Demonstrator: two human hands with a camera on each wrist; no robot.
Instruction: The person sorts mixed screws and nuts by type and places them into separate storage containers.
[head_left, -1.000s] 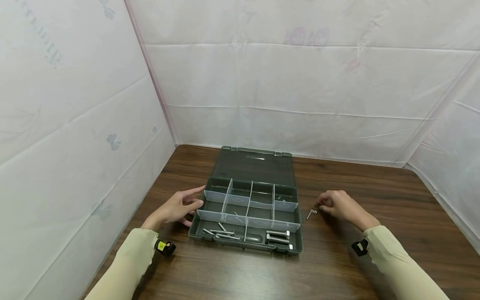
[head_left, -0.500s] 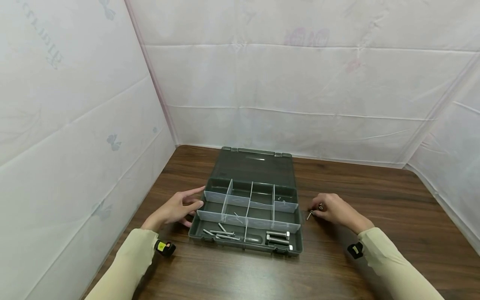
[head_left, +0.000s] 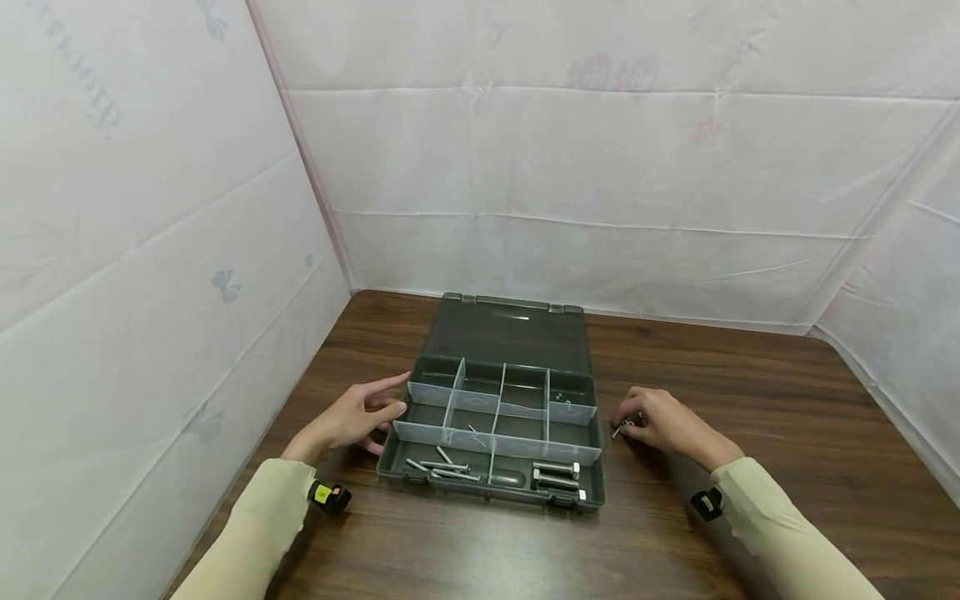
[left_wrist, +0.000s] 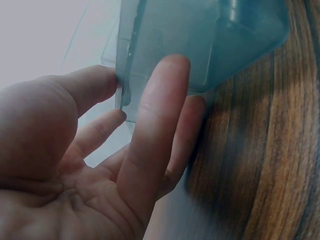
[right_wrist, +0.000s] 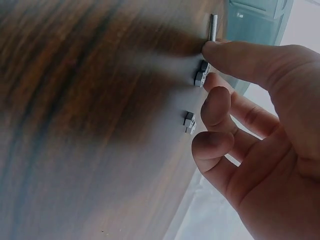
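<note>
A small metal bolt (right_wrist: 213, 27) lies on the dark wooden tabletop (head_left: 750, 392), just beside the right wall of an open grey organizer box (head_left: 501, 408). The right hand (head_left: 663, 423) is on it: in the right wrist view the thumb tip presses on the bolt's head end and the curled forefinger comes in from the other side, so the grip pinches the bolt where it lies. Two small hex nuts sit close by on the wood, one nut (right_wrist: 201, 73) right between thumb and forefinger, a second nut (right_wrist: 189, 121) a little apart beside the middle finger. The other fingers of this hand are loosely bent and hold nothing.

The left hand (head_left: 352, 419) rests at the box's left wall with fingers straight and spread; in the left wrist view the thumb and fingertips (left_wrist: 170, 70) touch the wall of the box, flat against it rather than curled round it.

The box stands near the middle of the tabletop with its lid (head_left: 510, 329) laid back flat behind it. Translucent dividers split the tray into compartments. The front left compartment holds several long bolts (head_left: 442, 465), the front right one two thick bolts (head_left: 557, 473). Pale sleeves cover both forearms, and white sheeting walls the tabletop in.
</note>
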